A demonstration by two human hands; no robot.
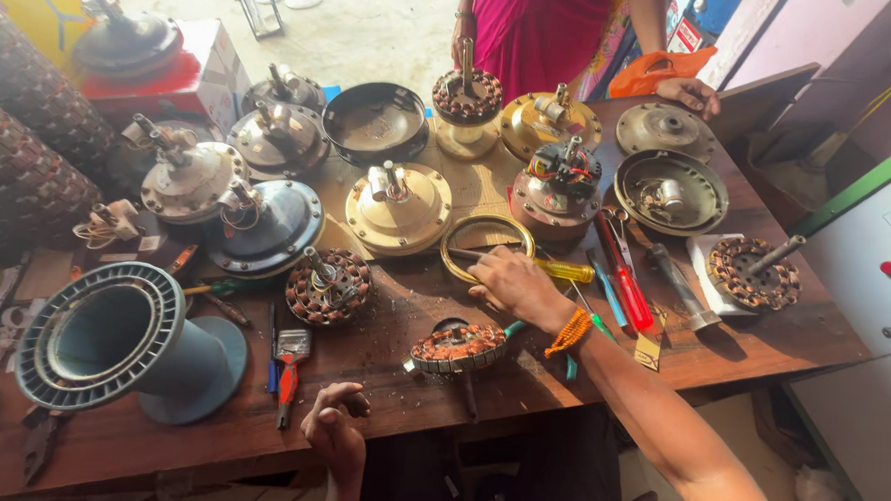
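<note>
Right hand [512,281]: fingertips cover part of gold ring [486,246]; grip state unclear | Left hand [335,431]: wrist cut off by bottom edge | Wound stator [458,346]: its shaft partly hidden below it | Standing person [545,29]: cut off above waist by top edge | Black basket [14,152]: cut off at left edge

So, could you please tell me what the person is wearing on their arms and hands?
Both arms are bare, with no sleeves or gloves in view. The right hand has an orange beaded bracelet at the wrist. The left hand shows nothing worn.
</note>
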